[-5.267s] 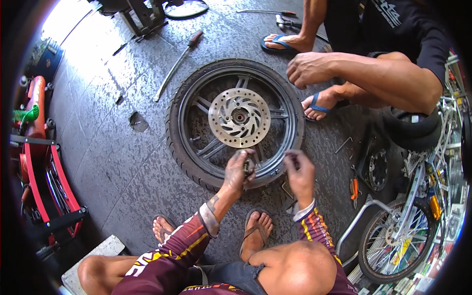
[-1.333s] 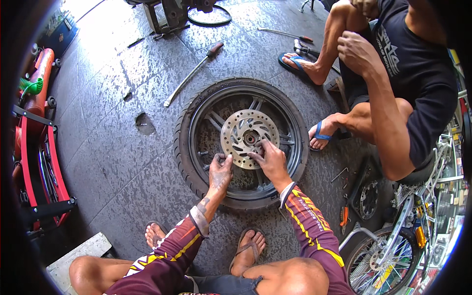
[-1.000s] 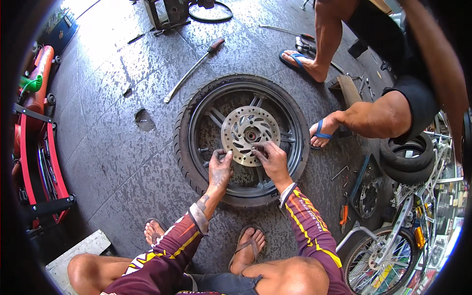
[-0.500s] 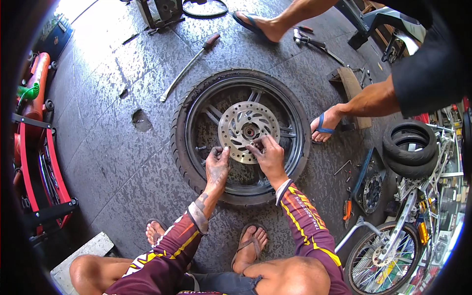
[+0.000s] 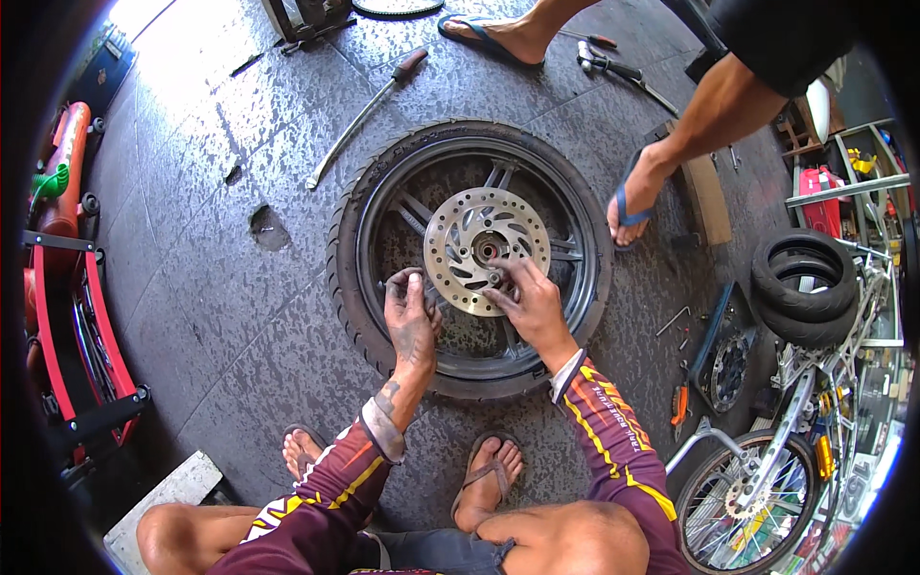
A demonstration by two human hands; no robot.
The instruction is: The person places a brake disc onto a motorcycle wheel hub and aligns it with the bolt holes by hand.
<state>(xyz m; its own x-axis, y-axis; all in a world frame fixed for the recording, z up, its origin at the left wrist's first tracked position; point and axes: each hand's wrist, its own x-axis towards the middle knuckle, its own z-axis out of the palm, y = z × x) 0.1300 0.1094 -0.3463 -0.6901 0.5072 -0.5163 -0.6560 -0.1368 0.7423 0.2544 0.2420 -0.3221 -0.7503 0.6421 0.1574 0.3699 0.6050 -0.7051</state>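
Note:
A motorcycle wheel with a black tyre point(image 5: 345, 307) lies flat on the floor in front of me. Its drilled brake disc point(image 5: 443, 222) faces up around the hub point(image 5: 488, 251). My right hand point(image 5: 533, 305) is over the disc's lower right part, thumb and fingers closed about a small bolt point(image 5: 494, 278) at one of the mounting holes. My left hand point(image 5: 412, 321) hovers over the wheel's left spokes, just beside the disc. Its thumb is up against curled fingers, and whatever they may hold is hidden.
Another person's sandalled foot point(image 5: 632, 206) stands close to the tyre's right side. Beyond the wheel lie a long screwdriver point(image 5: 369, 120) and a hammer point(image 5: 613, 67). Two stacked tyres point(image 5: 803, 287) and a spoked wheel point(image 5: 747, 503) stand at right; a red stand point(image 5: 103, 335) is at left.
My left hand has shifted left and slightly up, away from the disc's edge. My right hand stays by the same hole. The other person's leg above the right-hand foot has changed its slant.

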